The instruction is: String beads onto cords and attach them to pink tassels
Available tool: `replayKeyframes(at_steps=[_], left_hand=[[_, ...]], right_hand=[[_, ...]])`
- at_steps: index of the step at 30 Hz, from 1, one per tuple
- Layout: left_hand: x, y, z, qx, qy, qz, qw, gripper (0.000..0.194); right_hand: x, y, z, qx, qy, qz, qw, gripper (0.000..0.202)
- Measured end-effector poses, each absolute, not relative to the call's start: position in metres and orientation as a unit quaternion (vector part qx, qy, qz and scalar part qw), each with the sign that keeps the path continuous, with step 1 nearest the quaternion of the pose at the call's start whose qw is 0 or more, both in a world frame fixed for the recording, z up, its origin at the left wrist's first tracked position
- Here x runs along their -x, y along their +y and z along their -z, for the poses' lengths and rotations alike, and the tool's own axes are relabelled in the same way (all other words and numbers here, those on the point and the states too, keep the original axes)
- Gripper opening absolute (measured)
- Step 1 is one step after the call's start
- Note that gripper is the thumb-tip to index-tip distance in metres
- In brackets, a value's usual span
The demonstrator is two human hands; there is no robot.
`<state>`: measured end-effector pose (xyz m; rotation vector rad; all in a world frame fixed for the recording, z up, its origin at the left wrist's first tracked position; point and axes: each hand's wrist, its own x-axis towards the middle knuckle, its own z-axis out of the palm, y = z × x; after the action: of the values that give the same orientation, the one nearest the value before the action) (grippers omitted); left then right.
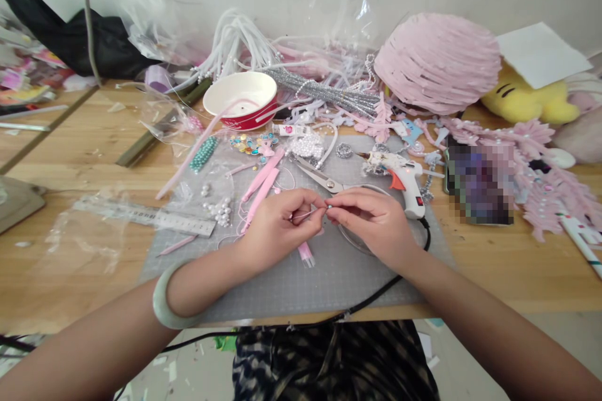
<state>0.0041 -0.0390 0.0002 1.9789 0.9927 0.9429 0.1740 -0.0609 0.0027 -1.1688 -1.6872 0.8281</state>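
Over the grey cutting mat [301,294], the tips of my two hands meet. Pinched closed, my left hand [282,222] holds a thin pale cord [301,215] that loops by its fingers. Thumb and forefinger of my right hand [374,222] are pressed together on a tiny pale bead [329,206] right against the left fingertips. Whether the cord passes through the bead is too small to tell. Just beyond lie open scissors [324,178], partly behind my right hand. Pink strips [258,194] lie left of them, and a pink piece with a clear end [306,255] shows below my left hand.
A white glue gun [411,191] with a black cable [376,294] lies at right, near a phone [477,185]. At left are a ruler [145,216], white beads [219,210] and green beads [204,154]. Behind stand a red-and-white bowl [244,116] and a pink wrapped ball [439,62].
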Motion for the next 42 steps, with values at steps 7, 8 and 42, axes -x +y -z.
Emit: replayKeyframes(at_steps=[7, 8, 42], left_hand=[[-0.0039, -0.0387, 0.0004, -0.775, 0.387, -0.369, 0.337, 0.009], [-0.0038, -0.0387, 0.0003, -0.775, 0.389, -0.368, 0.334, 0.009], [0.0003, -0.0331, -0.0009, -0.838, 0.326, -0.345, 0.268, 0.008]], right_hand=[[-0.1761, -0.0602, -0.0041, 0.468, -0.697, -0.320, 0.439, 0.009], [-0.1766, -0.0600, -0.0042, 0.467, -0.701, -0.316, 0.437, 0.009], [-0.1753, -0.0543, 0.0024, 0.444, -0.479, -0.648, 0.392, 0.009]])
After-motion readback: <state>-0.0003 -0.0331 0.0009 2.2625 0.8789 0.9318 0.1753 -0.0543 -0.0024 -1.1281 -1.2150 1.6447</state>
